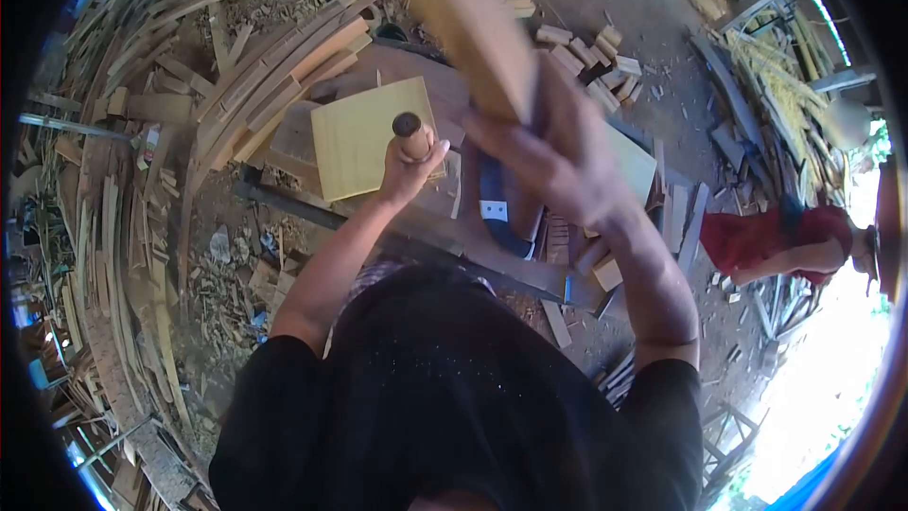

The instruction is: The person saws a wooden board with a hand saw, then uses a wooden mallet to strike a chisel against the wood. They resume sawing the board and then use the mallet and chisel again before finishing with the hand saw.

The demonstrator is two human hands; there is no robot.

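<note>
Head view: gripped in the left hand [410, 176], end up, a round brown wooden handle [412, 139], over the right part of a pale yellow square wooden board [355, 151] on the dark brown surface [430, 227]. Clasped in the right hand [567, 166], blurred: a long squared tan wooden block [468, 28], pointing far. Judged stiff, fairly heavy, hardly fragile; best held around near end. Handle: probably light, smooth; hold mid-length.
</note>
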